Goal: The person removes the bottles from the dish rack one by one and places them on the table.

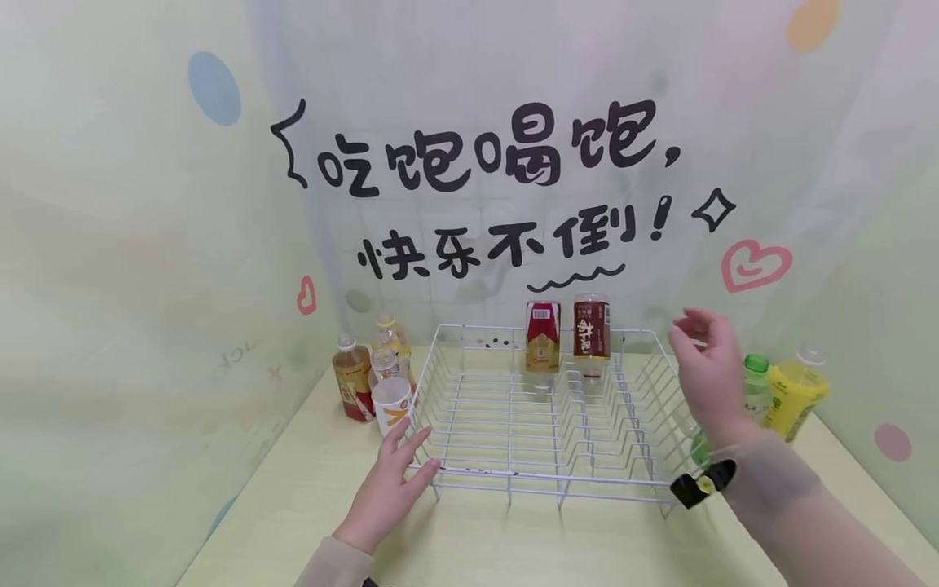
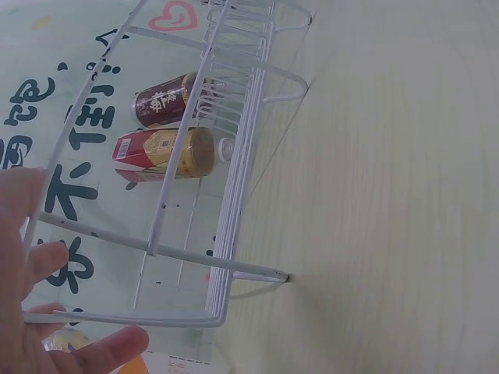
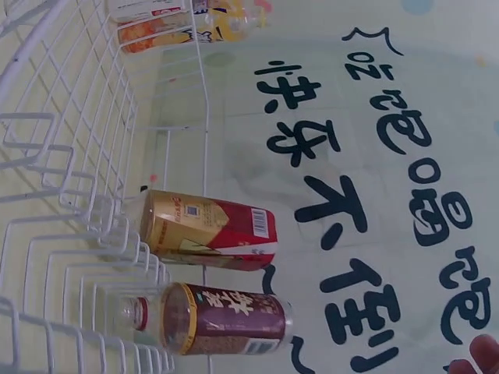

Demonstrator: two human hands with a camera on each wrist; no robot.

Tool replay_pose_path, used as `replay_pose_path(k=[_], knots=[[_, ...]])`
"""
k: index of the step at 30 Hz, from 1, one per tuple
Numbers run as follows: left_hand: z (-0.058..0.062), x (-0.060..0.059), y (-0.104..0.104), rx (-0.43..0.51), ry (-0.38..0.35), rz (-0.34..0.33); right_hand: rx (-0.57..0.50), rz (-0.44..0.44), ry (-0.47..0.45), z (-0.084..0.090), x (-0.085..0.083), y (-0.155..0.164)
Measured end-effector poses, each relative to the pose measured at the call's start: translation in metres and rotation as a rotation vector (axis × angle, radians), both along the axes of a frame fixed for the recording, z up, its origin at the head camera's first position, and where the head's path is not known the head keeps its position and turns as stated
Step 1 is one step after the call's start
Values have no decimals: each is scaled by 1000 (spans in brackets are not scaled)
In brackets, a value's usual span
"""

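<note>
A white wire dish rack (image 1: 469, 471) stands on the table. My left hand (image 1: 389, 489) is at its front left corner, fingers spread and touching the rim. My right hand (image 1: 710, 375) is raised over the rack's right side, fingers loosely bent, holding nothing. Two bottles stand upside down at the back of the rack. One is a bottle with a red and gold label (image 1: 543, 338), neck down. To its right is a clear bottle with a maroon label (image 1: 591, 330), also neck down. Only fingertips of the right hand (image 3: 482, 357) show in the right wrist view.
Left of the rack stand a brown drink bottle (image 1: 354, 381), a yellow-capped bottle (image 1: 396, 338) and a white paper cup (image 1: 392, 398). On the right are a green-capped bottle (image 1: 756, 379) and a yellow-labelled bottle (image 1: 795, 395). A printed curtain (image 1: 469, 73) hangs behind.
</note>
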State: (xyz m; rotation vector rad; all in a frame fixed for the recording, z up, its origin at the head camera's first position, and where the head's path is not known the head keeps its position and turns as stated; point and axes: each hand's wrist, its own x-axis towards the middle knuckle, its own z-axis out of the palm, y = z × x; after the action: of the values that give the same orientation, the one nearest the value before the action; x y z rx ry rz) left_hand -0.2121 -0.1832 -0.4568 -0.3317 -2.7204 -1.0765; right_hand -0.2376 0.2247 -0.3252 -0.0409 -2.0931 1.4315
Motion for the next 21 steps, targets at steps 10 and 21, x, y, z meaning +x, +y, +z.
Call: replay_pose_path(k=[10,21], knots=[[-1,-1,-1,1,1,-1,-192,129,-265,-17,-69,-26],[-1,1,-1,-5,7,1,-430,83,-364,-52,-118,-41]])
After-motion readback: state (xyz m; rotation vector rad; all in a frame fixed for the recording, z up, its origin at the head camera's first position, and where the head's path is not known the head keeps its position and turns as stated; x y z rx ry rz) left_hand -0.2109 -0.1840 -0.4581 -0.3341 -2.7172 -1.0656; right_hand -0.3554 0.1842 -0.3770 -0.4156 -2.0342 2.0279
